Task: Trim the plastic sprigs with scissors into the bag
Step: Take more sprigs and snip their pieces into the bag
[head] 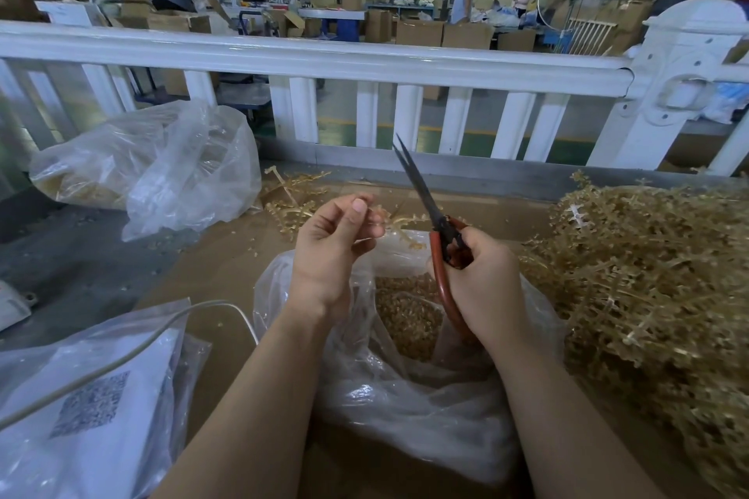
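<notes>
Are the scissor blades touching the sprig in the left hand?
Apart. Head view: the scissors blades point up, closed, clear of the sprig pinched by the left hand.

Tan sprig (399, 224) above open clear bag (405, 377); red-handled scissors (435, 223) blades nearly closed, upward.

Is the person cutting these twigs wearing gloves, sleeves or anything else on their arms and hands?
No. Both forearms are bare as far as the picture shows, with no sleeve in view. The left hand and right hand have no gloves, and I see no rings, watch or bracelet. The one thumbnail in view is short and unpainted.
</notes>
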Motion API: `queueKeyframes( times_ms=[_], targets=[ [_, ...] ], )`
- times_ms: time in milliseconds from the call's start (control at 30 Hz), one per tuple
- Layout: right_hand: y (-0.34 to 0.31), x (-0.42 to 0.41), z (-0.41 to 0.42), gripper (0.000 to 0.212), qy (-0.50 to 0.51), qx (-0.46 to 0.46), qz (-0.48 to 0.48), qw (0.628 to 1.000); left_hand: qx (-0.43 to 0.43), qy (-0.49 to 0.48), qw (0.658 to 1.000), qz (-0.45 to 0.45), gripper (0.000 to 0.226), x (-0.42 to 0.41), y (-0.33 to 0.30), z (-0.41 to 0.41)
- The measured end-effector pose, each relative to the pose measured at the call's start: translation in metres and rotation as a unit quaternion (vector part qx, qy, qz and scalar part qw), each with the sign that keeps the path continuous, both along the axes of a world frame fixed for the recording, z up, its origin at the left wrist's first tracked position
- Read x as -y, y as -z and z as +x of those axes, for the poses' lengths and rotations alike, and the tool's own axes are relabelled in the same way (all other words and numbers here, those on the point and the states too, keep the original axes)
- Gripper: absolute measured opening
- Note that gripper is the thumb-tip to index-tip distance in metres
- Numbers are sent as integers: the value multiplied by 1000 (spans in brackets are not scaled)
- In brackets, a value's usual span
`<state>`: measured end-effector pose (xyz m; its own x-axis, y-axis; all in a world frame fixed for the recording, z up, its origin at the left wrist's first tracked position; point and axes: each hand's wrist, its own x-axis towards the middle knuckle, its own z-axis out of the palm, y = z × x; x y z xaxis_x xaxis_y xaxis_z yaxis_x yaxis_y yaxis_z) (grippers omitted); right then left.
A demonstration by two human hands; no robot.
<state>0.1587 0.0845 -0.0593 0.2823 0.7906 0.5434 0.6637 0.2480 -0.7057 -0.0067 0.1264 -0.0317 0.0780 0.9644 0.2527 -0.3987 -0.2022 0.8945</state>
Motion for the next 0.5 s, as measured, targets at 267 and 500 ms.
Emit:
queueKeyframes(
  times_ms=[267, 500],
  targets=[
    [-1, 0, -1, 20, -73, -108, -33, 991, -35, 20, 999, -31, 11, 1, 0, 1],
    [-9, 4, 0, 14, -91, -184, -10, 979, -87, 73, 993, -42, 15, 2, 0, 2]
  ],
)
